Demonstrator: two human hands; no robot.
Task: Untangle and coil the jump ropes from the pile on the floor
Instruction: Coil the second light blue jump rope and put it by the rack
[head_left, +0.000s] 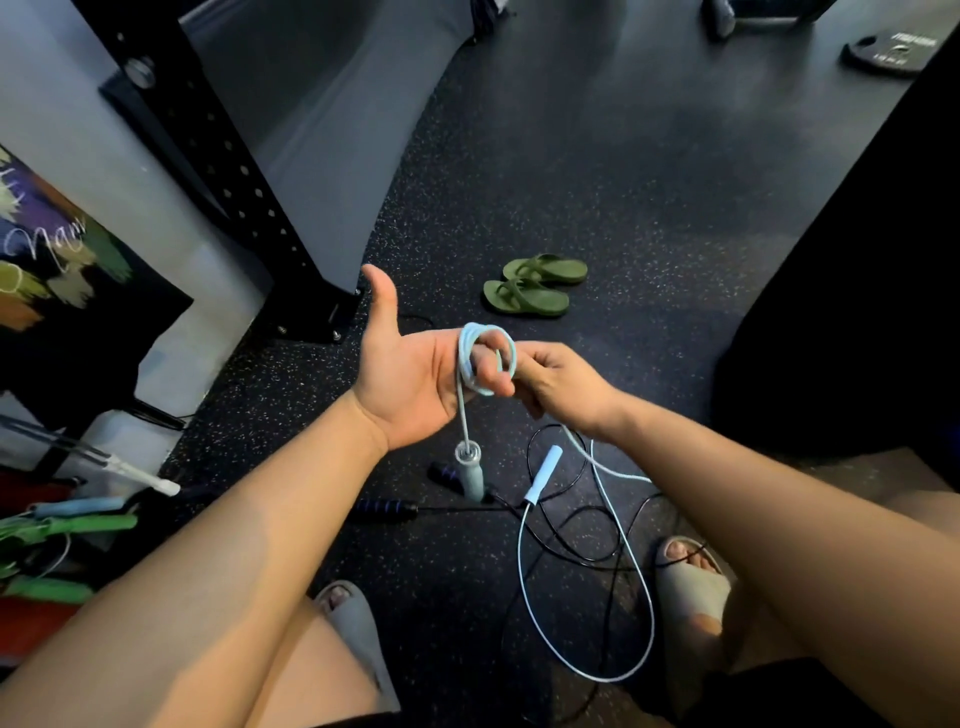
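Observation:
A light blue jump rope is looped several times around the fingers of my left hand, palm up, thumb raised. One of its handles dangles below that hand. My right hand pinches the same rope just right of the loops. The slack falls under my right wrist in a long loop on the floor, ending at the other light blue handle. A black rope with blue-and-black grips lies tangled beneath it.
My two sandalled feet stand beside the ropes. Green flip-flops lie further ahead. A black rack post rises at left. More ropes with green and blue handles lie at the far left. A weight plate sits at the top right.

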